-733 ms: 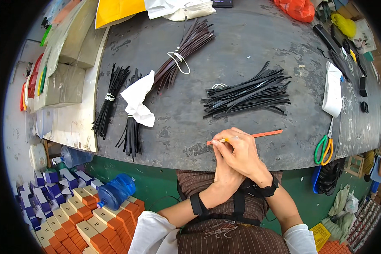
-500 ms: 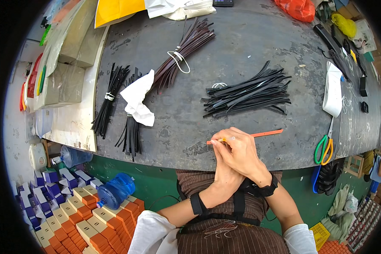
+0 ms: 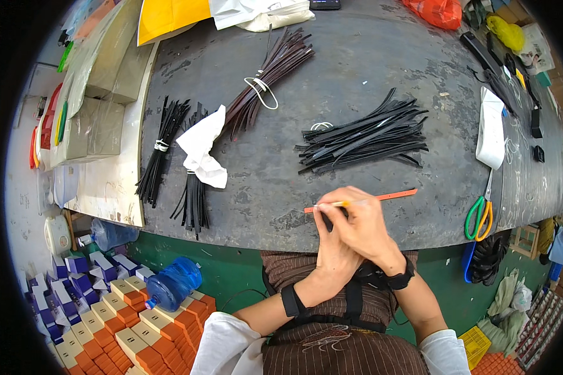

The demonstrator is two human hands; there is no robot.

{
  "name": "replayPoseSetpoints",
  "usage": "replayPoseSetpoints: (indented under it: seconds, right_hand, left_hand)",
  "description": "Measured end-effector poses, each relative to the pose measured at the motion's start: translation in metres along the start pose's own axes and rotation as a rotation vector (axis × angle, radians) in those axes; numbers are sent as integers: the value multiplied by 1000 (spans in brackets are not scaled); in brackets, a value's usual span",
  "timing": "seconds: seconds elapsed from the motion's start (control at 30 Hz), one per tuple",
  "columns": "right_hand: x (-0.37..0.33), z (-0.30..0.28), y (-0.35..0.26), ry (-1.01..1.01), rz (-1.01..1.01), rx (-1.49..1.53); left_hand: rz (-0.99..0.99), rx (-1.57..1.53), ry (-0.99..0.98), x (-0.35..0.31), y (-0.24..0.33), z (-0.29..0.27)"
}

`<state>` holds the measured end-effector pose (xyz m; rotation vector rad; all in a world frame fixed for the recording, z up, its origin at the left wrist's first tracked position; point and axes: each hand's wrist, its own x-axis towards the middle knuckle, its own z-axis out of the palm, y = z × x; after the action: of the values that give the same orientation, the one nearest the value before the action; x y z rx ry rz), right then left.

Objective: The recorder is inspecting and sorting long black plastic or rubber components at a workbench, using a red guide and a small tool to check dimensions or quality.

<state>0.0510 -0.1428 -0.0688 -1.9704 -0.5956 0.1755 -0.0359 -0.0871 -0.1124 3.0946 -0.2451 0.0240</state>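
At the near table edge, both hands meet over the thin orange strip (image 3: 363, 200). Its long axis runs from nine toward three o'clock, tilting slightly up. The right hand (image 3: 363, 228) pinches it near the left end; the left hand (image 3: 331, 250), tucked beneath, seems closed on it too.

A dark grey, scuffed surface (image 3: 369, 75) carries a loose pile of black strips (image 3: 366, 136), three tied bundles (image 3: 266, 78), a white cloth (image 3: 201, 152) and green-handled scissors (image 3: 480, 215).
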Motion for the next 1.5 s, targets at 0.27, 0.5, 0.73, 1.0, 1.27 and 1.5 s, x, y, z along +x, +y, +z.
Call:
replayPoseSetpoints:
  seconds: [0.27,0.5,0.73,1.0,1.27,1.5]
  right_hand:
    - [-33,-78,39,507,225,263]
    - [-58,-93,56,379,165,14]
    - [-52,-82,59,276,68,-77]
    - [-54,-80,68,287,33,-89]
    - [-52,-76,70,307,12,-110]
    - [-52,-74,70,315,5,-141]
  left_hand:
    - [16,-153,-161,1,-15,-23]
    - [52,-155,-153,3,-15,-25]
    - [52,-135,-172,3,-14,-24]
    - [50,-146,-198,2,-15,-25]
    - [49,-163,-185,3,-15,-24]
    - [50,-177,-178,3,-15,-25]
